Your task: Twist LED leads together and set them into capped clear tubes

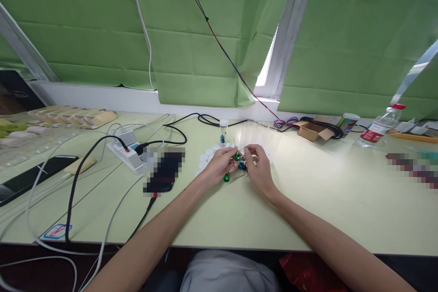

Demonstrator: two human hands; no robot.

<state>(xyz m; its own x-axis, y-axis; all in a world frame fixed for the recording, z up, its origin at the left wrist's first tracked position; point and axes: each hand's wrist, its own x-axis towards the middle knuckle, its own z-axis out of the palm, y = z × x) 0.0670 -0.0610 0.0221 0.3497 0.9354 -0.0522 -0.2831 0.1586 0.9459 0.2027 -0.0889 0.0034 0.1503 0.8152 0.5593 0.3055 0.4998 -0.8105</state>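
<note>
Both hands meet over the middle of the pale green table. My left hand is closed in a pinch on a small green bead-like part with a thin wire sticking up. My right hand is closed too, its fingertips on a small blue part right beside the green one. Another green bead lies on the table under my left hand. Several white caps lie just behind the hands, and a small clear vial with a blue piece inside stands upright beyond them.
A white power strip with black and white cables sits at left, next to a blurred dark device. A black phone lies far left. An open cardboard box, a can and a water bottle stand at back right.
</note>
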